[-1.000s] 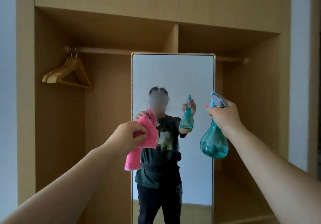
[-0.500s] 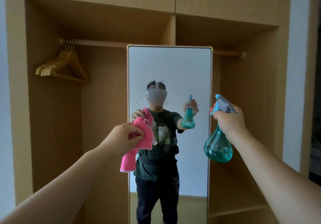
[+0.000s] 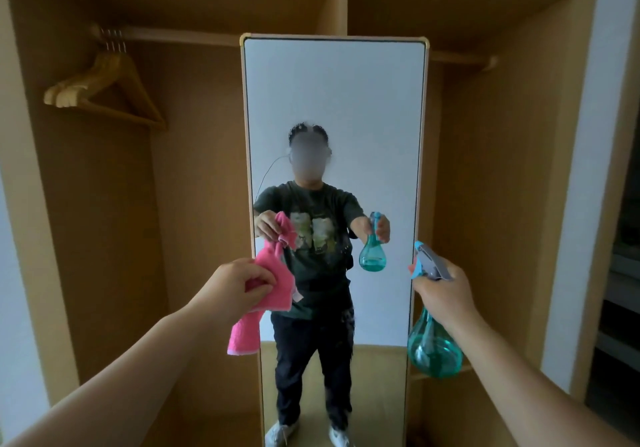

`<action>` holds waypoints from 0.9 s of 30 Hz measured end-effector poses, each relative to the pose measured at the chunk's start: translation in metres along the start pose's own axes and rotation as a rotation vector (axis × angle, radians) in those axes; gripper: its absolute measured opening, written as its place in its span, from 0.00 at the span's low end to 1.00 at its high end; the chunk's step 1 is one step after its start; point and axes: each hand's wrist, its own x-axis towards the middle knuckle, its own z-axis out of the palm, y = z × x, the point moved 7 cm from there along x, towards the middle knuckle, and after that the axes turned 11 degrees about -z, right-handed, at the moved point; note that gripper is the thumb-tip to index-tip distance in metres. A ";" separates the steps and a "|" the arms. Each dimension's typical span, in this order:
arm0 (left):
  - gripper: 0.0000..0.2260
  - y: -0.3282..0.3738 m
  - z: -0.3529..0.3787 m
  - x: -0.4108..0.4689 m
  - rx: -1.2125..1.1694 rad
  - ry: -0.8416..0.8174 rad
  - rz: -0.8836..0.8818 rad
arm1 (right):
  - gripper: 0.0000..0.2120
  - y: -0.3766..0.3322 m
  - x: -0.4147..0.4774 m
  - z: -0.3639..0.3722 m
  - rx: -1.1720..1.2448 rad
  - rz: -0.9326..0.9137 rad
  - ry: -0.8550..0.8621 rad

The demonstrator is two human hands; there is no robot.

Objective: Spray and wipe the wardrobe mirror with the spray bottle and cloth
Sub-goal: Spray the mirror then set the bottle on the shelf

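A tall wardrobe mirror (image 3: 334, 100) with a thin light frame stands upright in the middle of an open wooden wardrobe. My left hand (image 3: 235, 285) is raised in front of its left edge, shut on a pink cloth (image 3: 258, 302) that hangs down below the fist. My right hand (image 3: 443, 294) is held by the mirror's right edge, gripping the neck of a teal spray bottle (image 3: 433, 348) with a blue and grey trigger head pointing left at the glass. The mirror reflects a person holding the same cloth and bottle.
Several wooden hangers (image 3: 100, 89) hang on the rail (image 3: 173, 36) at upper left. The wardrobe's side panels (image 3: 512, 204) flank the mirror. A white wall (image 3: 581, 169) lies to the right, with dark shelving (image 3: 620, 290) at the far right edge.
The view has tilted down and closer, so the mirror looks larger and its lower part shows. Both hands have dropped lower in the frame, still holding cloth and bottle.
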 end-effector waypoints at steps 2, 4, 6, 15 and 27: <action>0.08 -0.003 0.003 0.000 -0.003 -0.005 -0.007 | 0.20 0.006 -0.002 0.000 -0.008 0.012 -0.006; 0.09 -0.004 0.004 0.000 0.001 -0.003 -0.006 | 0.21 0.009 -0.002 -0.001 -0.014 0.011 -0.012; 0.09 -0.002 0.004 0.000 0.007 0.000 -0.003 | 0.20 0.011 0.000 -0.002 -0.019 0.008 -0.012; 0.09 0.005 0.003 -0.003 -0.009 0.011 0.014 | 0.13 0.013 -0.004 0.000 -0.015 -0.013 0.032; 0.08 -0.004 -0.015 -0.007 0.001 0.035 -0.028 | 0.12 -0.025 0.002 0.043 0.044 -0.137 -0.114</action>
